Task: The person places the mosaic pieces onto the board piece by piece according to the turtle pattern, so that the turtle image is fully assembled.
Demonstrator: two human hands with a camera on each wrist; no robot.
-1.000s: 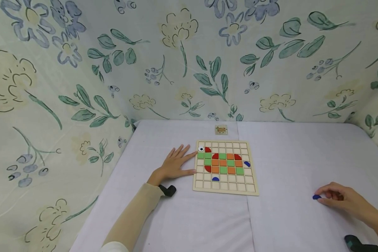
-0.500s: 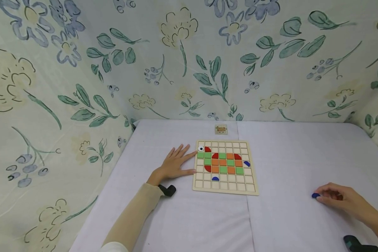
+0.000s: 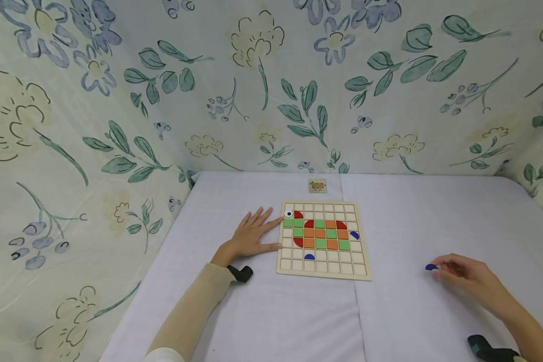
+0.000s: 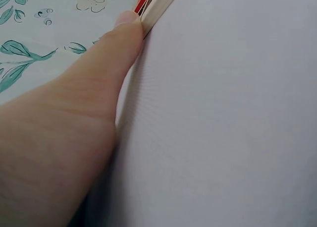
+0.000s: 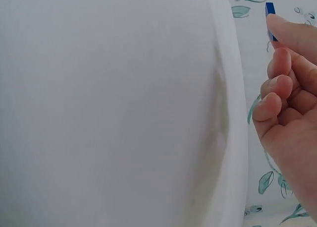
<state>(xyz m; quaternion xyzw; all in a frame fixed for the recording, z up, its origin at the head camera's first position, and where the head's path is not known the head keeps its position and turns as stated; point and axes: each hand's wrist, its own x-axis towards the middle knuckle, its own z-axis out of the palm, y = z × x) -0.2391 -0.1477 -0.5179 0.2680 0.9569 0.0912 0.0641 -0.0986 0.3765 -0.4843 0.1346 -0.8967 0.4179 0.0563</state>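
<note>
A wooden grid board (image 3: 324, 266) lies flat mid-table, with green and orange squares and red rounded pieces forming a patch on it. A white eye piece (image 3: 288, 214) sits in its top left cell. Two blue half-round pieces rest on it, one near the right edge (image 3: 354, 235), the other lower down (image 3: 309, 257). My left hand (image 3: 250, 238) lies spread at the board's left side, thumb and forefinger touching its edge. Off to the board's right, my right hand (image 3: 468, 279) pinches another blue half-round piece (image 3: 431, 267) between thumb and forefinger, its other fingers curled (image 5: 279, 85).
Behind the board is a small card (image 3: 318, 186) with a picture on a grid. A white cloth (image 3: 402, 211) covers the table, with a seam running front to back. Floral fabric (image 3: 253, 90) hangs behind and at the sides.
My right hand has moved left and slightly away from me, toward the board, carrying the blue half-round piece. The left hand and the board stay where they were.
</note>
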